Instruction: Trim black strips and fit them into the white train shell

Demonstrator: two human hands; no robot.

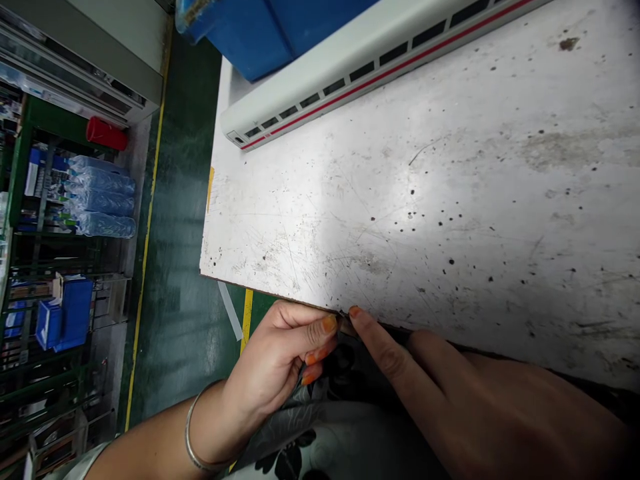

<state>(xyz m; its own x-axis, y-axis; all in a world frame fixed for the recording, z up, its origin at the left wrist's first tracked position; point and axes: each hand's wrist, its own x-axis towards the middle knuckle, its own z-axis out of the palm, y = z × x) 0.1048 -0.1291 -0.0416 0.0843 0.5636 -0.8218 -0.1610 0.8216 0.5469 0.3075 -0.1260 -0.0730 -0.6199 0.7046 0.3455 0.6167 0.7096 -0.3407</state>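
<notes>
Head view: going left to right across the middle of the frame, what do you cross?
Green shelving rack → shrink-wrapped water bottles → yellow floor line → green painted floor → scratched worktop

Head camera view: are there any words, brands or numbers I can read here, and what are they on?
Nothing here can be read for certain.
White model train carriage: small dark mark at its end, too small to read.
Shrink-wrapped water bottles: labels too blurred to read.
Packages on the green shelving: print too small to read.
Blue crate: any markings too small to read.
</notes>
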